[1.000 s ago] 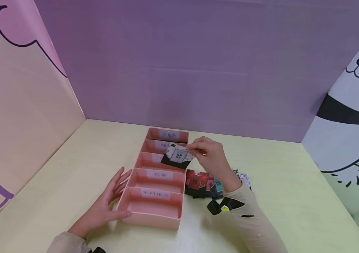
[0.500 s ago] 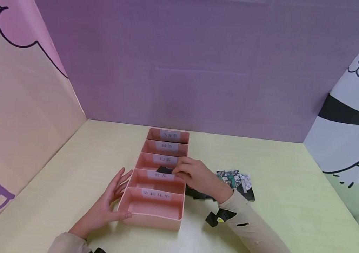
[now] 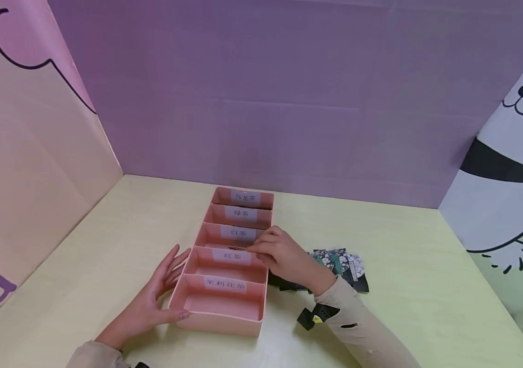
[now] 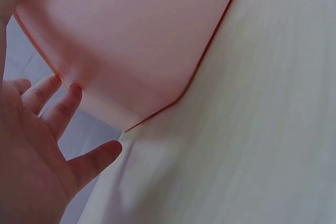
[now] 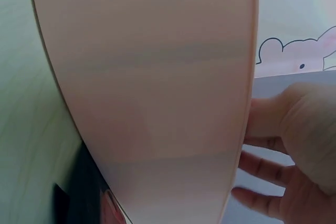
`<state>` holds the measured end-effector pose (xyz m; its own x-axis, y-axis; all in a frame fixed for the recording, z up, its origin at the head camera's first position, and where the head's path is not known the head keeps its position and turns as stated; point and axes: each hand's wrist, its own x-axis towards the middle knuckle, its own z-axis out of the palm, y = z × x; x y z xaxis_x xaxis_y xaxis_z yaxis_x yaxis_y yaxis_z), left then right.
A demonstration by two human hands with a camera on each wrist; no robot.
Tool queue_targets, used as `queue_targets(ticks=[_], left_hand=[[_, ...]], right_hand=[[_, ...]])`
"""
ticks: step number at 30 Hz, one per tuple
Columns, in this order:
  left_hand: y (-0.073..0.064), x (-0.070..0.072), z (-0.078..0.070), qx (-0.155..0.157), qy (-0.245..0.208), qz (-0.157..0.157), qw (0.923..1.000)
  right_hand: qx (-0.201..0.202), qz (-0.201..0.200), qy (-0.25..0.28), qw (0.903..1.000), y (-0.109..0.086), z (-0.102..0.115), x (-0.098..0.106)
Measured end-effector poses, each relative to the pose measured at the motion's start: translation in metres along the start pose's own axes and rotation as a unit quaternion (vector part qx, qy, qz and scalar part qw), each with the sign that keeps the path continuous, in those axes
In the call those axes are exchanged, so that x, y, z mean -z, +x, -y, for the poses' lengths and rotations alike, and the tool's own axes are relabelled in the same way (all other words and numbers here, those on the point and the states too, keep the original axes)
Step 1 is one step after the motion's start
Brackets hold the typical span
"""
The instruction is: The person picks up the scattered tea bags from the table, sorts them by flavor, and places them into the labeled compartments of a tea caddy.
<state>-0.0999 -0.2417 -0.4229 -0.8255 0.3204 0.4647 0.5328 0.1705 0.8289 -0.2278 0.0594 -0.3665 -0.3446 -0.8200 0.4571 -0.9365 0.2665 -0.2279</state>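
Observation:
A long pink organizer box (image 3: 222,322) with several compartments in a row stands on the table, each compartment marked by a white label with Chinese characters. My right hand (image 3: 289,261) reaches over its right rim into the third compartment from the back. Thumb and fingers pinch a tea sachet there; only a thin dark edge of the sachet (image 3: 237,248) shows above the divider. In the right wrist view the box's outer side hides the fingertips. My left hand (image 3: 153,299) rests against the box's left side, fingers extended, thumb at the near left corner.
Several dark tea sachets (image 3: 355,271) with floral prints lie overlapping on the table right of the box, partly under my right forearm. A purple panel (image 3: 261,102) closes off the back, with printed panels at both sides.
My right hand has lowered the tea sachet from above the box into the third compartment, where it has sunk almost out of sight. The left hand has stayed at the box.

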Motion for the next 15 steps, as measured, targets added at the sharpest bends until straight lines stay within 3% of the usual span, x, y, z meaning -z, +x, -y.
queue_targets(ticks=[4, 9, 15], left_hand=[[0.001, 0.003, -0.001, 0.009, 0.003, 0.001, 1.0000], [0.001, 0.005, 0.001, 0.010, -0.003, 0.002, 0.9999], [-0.001, 0.001, 0.002, 0.014, -0.011, 0.007, 0.9998]], right_hand=[[0.008, 0.000, -0.032, 0.9995, 0.003, -0.002, 0.000], [0.019, -0.009, -0.026, 0.9995, 0.002, -0.006, 0.008], [-0.048, -0.026, -0.010, 0.9985, -0.029, -0.015, 0.038]])
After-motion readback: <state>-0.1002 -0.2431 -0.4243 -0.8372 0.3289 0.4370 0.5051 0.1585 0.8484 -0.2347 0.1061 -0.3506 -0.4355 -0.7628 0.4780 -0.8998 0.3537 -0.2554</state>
